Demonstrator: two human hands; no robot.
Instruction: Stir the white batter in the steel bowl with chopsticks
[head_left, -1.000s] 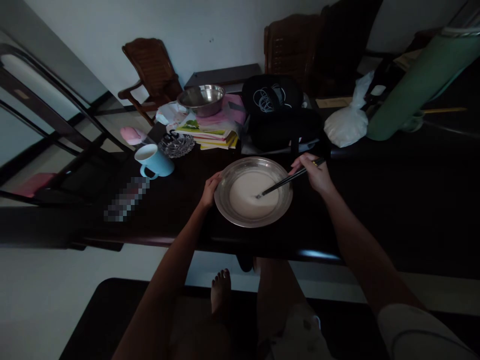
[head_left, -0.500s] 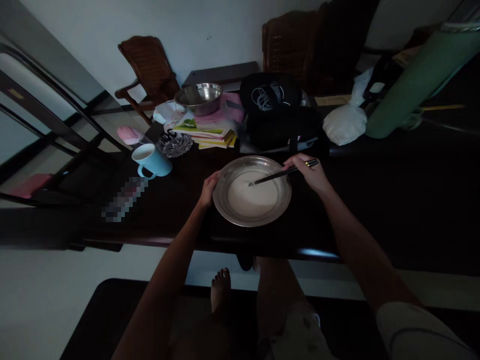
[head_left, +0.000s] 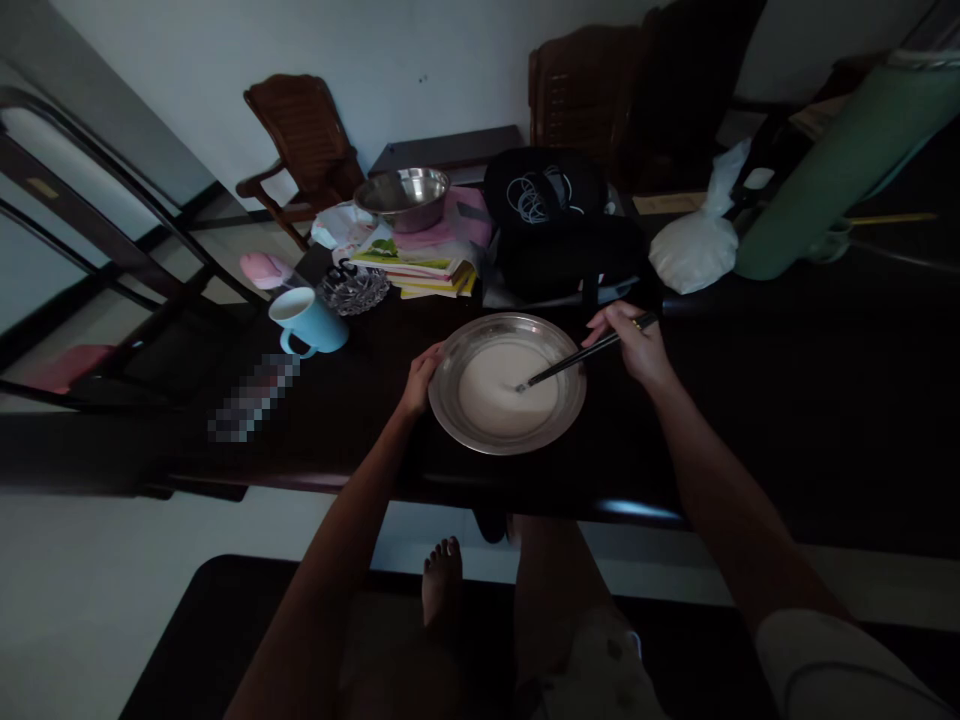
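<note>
A wide metal bowl (head_left: 454,425) holding pale white batter (head_left: 502,395) sits on the dark table (head_left: 750,400) in front of me. My left hand (head_left: 418,378) grips the bowl's left rim. My right hand (head_left: 634,345) holds a pair of dark chopsticks (head_left: 577,358) at the bowl's right side. Their tips dip into the batter near its middle.
A light blue mug (head_left: 309,322) stands left of the bowl, next to a glass ashtray (head_left: 354,290). Behind are stacked books (head_left: 420,272), a second steel bowl (head_left: 403,197), a black bag (head_left: 559,230), a white plastic bag (head_left: 694,250) and a green roll (head_left: 840,160). Wooden chairs (head_left: 300,140) stand by the wall.
The chopstick tips moved through the batter, from the middle to the upper left and back toward the middle right. My left hand stayed on the rim.
</note>
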